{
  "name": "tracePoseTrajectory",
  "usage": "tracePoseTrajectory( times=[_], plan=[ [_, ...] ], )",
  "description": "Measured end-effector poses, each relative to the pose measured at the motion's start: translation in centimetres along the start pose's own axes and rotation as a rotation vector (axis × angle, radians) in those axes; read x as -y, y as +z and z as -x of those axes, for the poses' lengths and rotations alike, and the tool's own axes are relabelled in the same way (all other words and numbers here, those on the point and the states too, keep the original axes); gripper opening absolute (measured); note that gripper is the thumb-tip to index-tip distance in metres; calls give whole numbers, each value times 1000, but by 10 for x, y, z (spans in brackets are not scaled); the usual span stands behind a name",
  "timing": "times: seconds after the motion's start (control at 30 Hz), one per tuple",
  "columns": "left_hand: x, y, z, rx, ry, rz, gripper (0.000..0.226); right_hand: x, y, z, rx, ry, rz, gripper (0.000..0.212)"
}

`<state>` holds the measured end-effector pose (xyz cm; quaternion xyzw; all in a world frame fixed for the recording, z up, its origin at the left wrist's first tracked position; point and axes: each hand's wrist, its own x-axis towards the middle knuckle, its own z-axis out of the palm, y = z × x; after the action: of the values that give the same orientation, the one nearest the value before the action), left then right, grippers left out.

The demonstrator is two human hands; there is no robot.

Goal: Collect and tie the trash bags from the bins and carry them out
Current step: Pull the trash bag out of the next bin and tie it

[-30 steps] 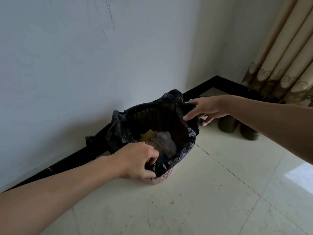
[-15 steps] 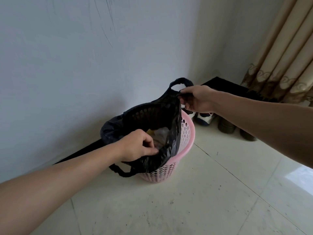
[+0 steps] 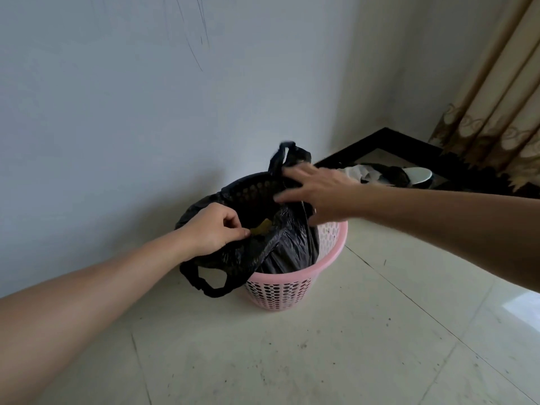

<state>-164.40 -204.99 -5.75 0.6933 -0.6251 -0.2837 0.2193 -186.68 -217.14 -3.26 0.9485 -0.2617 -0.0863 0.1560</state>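
Left hand (image 3: 214,229): fingers curled, thumb and forefinger pinching the near-left edge of the bag mouth.
Right hand (image 3: 318,194): fingers straight and spread, palm down, blurred. It lies over the far edge of the bag mouth, and firm contact cannot be confirmed.
Black plastic trash bag (image 3: 280,252): sits inside the bin, its upper part drawn up above the rim and its mouth open between the two hands.
Far handle loop (image 3: 282,156): stands upright just beyond the right fingers.
Near handle loop (image 3: 204,283): hangs outside the bin on its left.
Contents: a yellowish scrap (image 3: 263,228) shows in the mouth, beside the left thumb.
Pink perforated plastic bin (image 3: 292,290): upright on the pale tiled floor (image 3: 321,361), near the grey wall (image 3: 146,112).
Surroundings: footwear (image 3: 388,175) on the floor beyond the right forearm; tan patterned curtain (image 3: 496,112) at far right.
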Motion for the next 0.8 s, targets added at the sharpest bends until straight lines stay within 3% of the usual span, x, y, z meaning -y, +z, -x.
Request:
tracePoseTrajectory(
  times=[0.1, 0.17, 0.2, 0.27, 0.33, 0.37, 0.47, 0.57, 0.67, 0.8],
  plan=[
    [-5, -1, 8, 4, 86, -75, 35, 13, 16, -5, 29, -60, -19, 36],
    [-11, 3, 17, 42, 132, -93, 46, 8, 18, -9, -36, -49, -93, 23],
    [-14, 6, 22, 72, 155, -146, 55, 5, 18, -12, -55, -31, -125, 21],
    [-11, 13, 28, 108, 247, -482, 68, -1, 19, -20, -75, 22, -150, 23],
    [0, 20, 30, 55, 356, -813, 67, -7, 22, -25, -44, 87, -129, 51],
    [6, 21, 30, 11, 395, -861, 61, -10, 24, -26, -23, 120, -98, 59],
    [16, 5, 24, -84, 458, -791, 36, -22, 24, -27, -34, 239, -77, 42],
    [20, -27, 16, -133, 384, -510, 17, -41, 14, -23, -136, 476, -342, 24],
    [20, -48, 11, -286, 240, -237, 20, -57, 4, -18, -262, 710, -585, 25],
    [27, -60, -3, -541, -7, 51, 25, -79, -3, -16, -304, 957, -939, 41]
  ],
)
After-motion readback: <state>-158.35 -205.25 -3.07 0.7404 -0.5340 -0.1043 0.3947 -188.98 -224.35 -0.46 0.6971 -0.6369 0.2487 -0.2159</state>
